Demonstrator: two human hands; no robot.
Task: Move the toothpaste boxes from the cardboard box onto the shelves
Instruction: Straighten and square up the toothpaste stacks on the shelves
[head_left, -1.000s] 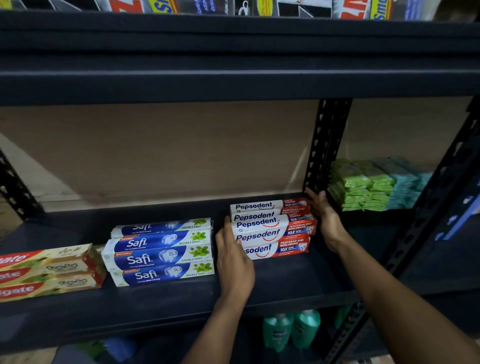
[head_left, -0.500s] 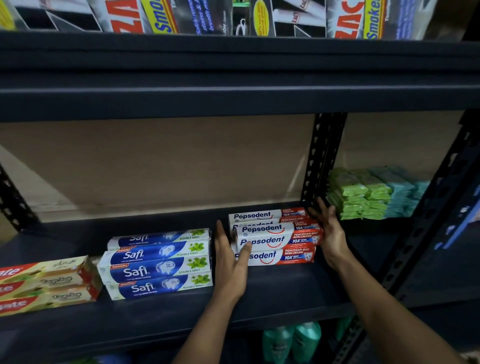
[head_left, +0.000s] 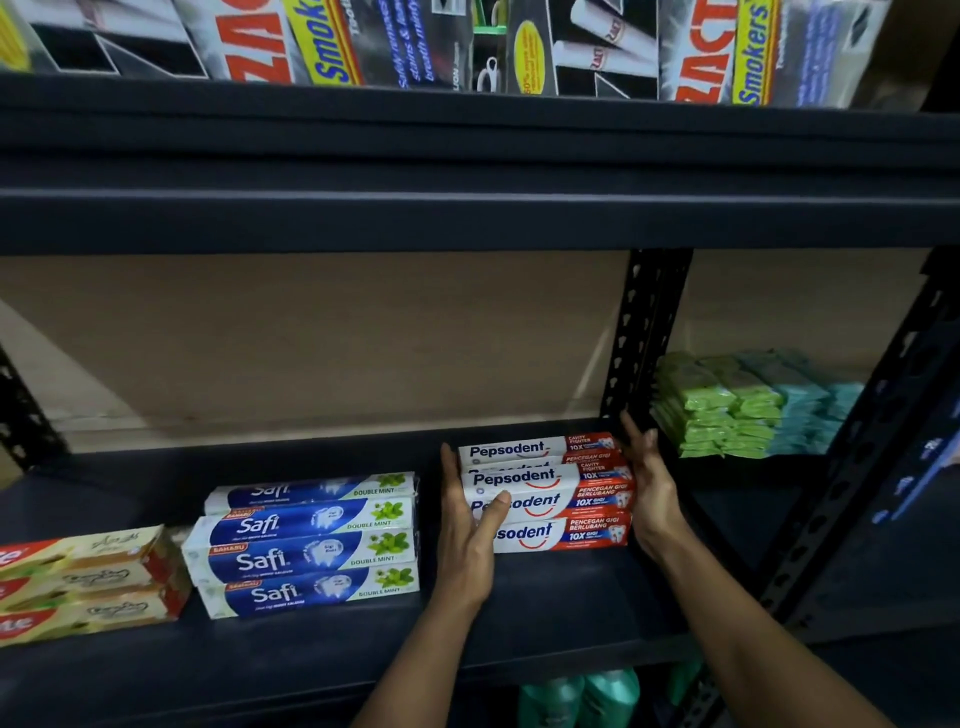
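Head | Pepsodent boxes: 5 | Safi boxes: 4 | hands: 2, flanking Pepsodent

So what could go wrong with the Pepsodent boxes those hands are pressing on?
1. The Pepsodent boxes are piled several high and pressed only at their ends, so if the left hand and right hand pull away roughly, the pile might slide apart.
2. The left hand is close to the Safi boxes; a nudge could knock them crooked.
3. The right hand is tight beside the shelf post and might bump it.
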